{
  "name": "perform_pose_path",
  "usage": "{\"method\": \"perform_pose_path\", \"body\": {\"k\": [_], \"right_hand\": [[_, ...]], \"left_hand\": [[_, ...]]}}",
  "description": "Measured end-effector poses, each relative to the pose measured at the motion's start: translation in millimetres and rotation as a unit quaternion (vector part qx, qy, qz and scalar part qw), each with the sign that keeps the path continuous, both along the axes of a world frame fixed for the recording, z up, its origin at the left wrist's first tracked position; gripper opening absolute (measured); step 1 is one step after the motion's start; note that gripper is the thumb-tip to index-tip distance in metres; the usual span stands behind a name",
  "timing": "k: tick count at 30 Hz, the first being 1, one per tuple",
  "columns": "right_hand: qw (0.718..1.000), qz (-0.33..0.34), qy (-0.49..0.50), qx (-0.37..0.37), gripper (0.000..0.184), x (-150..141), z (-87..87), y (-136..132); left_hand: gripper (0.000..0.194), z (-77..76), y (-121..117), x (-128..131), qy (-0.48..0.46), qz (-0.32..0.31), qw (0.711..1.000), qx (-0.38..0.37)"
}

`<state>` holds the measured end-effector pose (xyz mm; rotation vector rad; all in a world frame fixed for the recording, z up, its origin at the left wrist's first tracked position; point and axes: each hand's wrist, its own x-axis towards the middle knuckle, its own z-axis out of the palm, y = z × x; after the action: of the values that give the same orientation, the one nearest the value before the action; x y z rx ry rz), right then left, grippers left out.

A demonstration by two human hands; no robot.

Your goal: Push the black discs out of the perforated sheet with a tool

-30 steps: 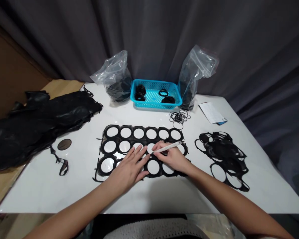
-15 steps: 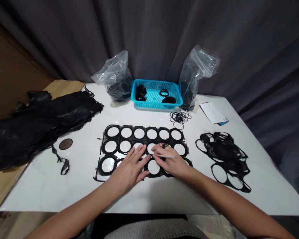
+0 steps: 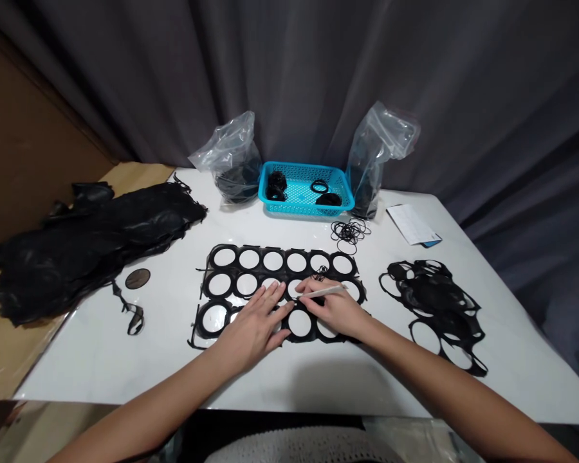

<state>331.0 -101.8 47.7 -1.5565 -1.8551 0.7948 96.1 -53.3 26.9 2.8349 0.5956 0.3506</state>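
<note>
Head view: left hand laid flat, unclenched, on black ringed sheeting; right hand pinching slim pale tool; blue basket at twelve o'clock.

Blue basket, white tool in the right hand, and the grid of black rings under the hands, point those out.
Blue basket [image 3: 305, 208], head view: front wall.
White tool [image 3: 325, 292], head view: middle of its shaft.
Grid of black rings [image 3: 285, 262], head view: black material in the far row.

Both bare forearms angle inward — bare left hand palm-down and outstretched, bare right hand curled in a pinch.
</note>
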Motion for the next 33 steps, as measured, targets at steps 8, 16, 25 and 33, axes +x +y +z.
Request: {"method": "perform_pose_path", "body": {"k": [8,16,25,33], "right_hand": [[0.984,0.047,-0.134,0.107,0.024,-12.5,-5.0,-14.6],[0.921,-0.111,-0.338,0.161,0.025,35.9,-2.8,24.9],[0.929,-0.266,0.250,-0.061,0.032,80.7,17.6,12.2],[0.843,-0.179,0.464,-0.205,0.037,16.6,10.8,-22.1]], "left_hand": [[0.055,-2.9,1.7,-0.9,-0.010,0.000,1.000,-0.014],[0.052,-4.1,1.1,-1.2,-0.011,-0.003,1.000,-0.005],[0.043,9.3,-0.8,-3.3,-0.049,0.012,0.999,-0.003],[0.034,18.1,-56.9,-9.4,-0.032,-0.018,0.999,0.040]]}}
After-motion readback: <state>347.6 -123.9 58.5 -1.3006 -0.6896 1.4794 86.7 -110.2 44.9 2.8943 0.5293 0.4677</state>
